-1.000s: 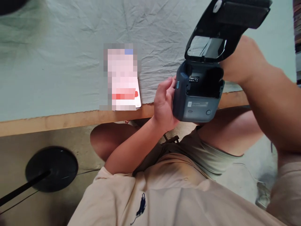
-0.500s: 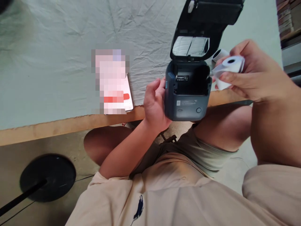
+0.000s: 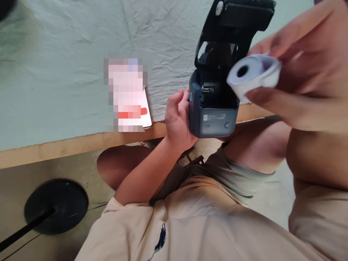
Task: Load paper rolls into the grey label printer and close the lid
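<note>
My left hand (image 3: 178,121) grips a dark grey-blue label printer (image 3: 213,121) from its left side, at the table's front edge. The printer's black lid (image 3: 231,32) stands raised, and the hollow bay beneath it shows a small white-printed sticker. Between the thumb and fingers of my right hand (image 3: 301,72) is a white paper roll (image 3: 254,74) with a dark hole in its core. The roll is in front of the printer's right side and hides part of the bay and hinge. Whether it touches the printer, I cannot tell.
A phone (image 3: 146,108) with a blurred-out screen lies near the front edge of the cloth-covered table (image 3: 67,90). Below on the floor, at the left, is a round black stand base (image 3: 57,206) with a pole and a thin cable.
My right hand has brought the paper roll left and closer to the camera, from beside the printer to in front of its right side. The printer has shifted slightly left.
</note>
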`<state>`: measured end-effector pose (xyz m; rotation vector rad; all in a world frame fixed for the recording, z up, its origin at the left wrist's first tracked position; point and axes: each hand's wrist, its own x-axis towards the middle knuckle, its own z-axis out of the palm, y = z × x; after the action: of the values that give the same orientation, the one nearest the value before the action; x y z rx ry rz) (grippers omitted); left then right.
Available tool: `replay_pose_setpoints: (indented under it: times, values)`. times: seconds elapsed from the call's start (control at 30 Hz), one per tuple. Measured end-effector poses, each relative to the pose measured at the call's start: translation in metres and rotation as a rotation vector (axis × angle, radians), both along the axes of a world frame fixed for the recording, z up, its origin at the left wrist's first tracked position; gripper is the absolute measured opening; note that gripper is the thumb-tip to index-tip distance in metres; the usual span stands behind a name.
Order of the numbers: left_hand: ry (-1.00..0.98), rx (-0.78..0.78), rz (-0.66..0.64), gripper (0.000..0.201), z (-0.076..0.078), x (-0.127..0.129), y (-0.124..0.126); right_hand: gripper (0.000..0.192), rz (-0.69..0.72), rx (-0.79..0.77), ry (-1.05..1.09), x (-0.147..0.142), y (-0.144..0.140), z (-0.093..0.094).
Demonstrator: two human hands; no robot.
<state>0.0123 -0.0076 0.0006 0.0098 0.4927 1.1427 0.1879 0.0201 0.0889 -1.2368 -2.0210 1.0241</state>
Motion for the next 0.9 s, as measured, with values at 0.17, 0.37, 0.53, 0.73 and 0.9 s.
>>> replay_pose_setpoints:
  times: [0.17,0.37,0.53,0.73,0.9]
  values:
    - [-0.033,-0.035,-0.023,0.038,-0.001,0.000,-0.002,0.028,0.094,0.349,-0.538,-0.017,0.013,-0.003]
    - [-0.057,-0.012,-0.045,0.048,-0.004,-0.001,-0.004,0.027,0.140,0.399,-0.733,-0.009,0.018,-0.006]
    - [-0.048,0.024,-0.056,0.051,-0.005,0.000,-0.004,0.030,-0.004,0.512,-0.809,-0.010,0.011,-0.009]
    - [-0.014,0.029,-0.053,0.050,-0.006,0.001,-0.003,0.040,0.141,0.555,-0.920,-0.012,0.011,-0.009]
    - [0.005,0.027,-0.059,0.045,-0.004,0.001,-0.003,0.031,0.254,0.621,-1.086,-0.017,0.017,-0.009]
